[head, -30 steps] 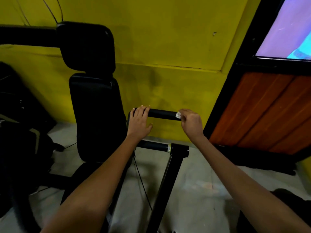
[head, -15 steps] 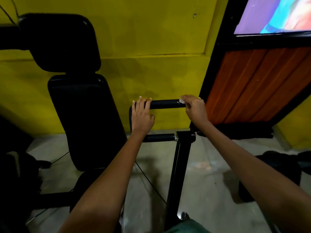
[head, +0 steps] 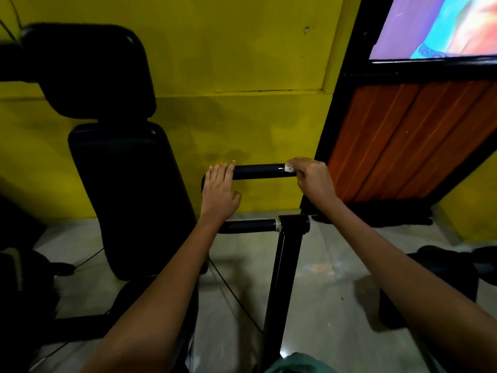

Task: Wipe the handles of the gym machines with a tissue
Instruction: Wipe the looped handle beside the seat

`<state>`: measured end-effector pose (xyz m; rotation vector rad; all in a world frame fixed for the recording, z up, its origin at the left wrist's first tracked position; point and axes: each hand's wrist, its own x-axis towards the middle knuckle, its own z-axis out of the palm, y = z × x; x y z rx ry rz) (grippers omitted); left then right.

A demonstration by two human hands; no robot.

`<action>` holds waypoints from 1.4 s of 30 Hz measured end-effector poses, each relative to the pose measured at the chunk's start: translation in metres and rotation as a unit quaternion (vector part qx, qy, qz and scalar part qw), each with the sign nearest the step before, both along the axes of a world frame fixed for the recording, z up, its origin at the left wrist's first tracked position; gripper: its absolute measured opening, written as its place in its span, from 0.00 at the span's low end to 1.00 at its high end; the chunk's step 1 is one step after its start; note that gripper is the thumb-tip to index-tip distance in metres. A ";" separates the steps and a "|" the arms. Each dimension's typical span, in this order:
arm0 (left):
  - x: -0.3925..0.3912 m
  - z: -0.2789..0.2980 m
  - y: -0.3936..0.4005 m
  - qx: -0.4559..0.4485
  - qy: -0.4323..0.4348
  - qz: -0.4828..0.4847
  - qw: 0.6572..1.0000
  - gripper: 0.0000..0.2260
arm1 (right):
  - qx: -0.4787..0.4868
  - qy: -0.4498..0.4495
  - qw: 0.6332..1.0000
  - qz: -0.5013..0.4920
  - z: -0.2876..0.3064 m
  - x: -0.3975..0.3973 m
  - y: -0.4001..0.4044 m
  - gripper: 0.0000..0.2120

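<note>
A black horizontal upper handle (head: pixel 258 171) of a gym machine runs across the middle of the view. My left hand (head: pixel 219 191) lies over its left end with fingers laid across the bar. My right hand (head: pixel 313 179) grips the right end and pinches a small white tissue (head: pixel 289 167) against the bar. Only a corner of the tissue shows beside my fingers. A second, lower black handle (head: pixel 248 226) joins a black upright post (head: pixel 282 286) below my hands.
A black padded backrest (head: pixel 129 200) and headrest (head: pixel 88 71) stand to the left. A yellow wall (head: pixel 228 63) is behind. An orange wood-panelled frame (head: pixel 408 141) with a screen (head: pixel 435 25) above stands at right. Dark objects (head: pixel 441 267) and cables lie on the tiled floor.
The view has swung right and slightly closer. My right hand with the tissue stays at the handle's right end; my left hand stays on the left end.
</note>
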<state>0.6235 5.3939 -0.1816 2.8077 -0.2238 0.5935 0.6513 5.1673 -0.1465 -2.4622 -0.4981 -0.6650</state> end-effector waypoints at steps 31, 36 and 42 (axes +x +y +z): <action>-0.001 0.005 -0.006 -0.018 0.022 0.034 0.999 0.32 | -0.076 0.005 0.995 -0.066 0.008 -0.005 0.022 0.09; 0.000 0.003 -0.006 -0.016 0.016 0.031 0.999 0.32 | -0.108 0.091 0.990 -0.023 0.020 -0.001 0.013 0.13; 0.001 0.001 -0.004 -0.014 0.013 0.029 0.999 0.32 | -0.137 0.122 0.982 -0.036 0.026 -0.003 0.027 0.14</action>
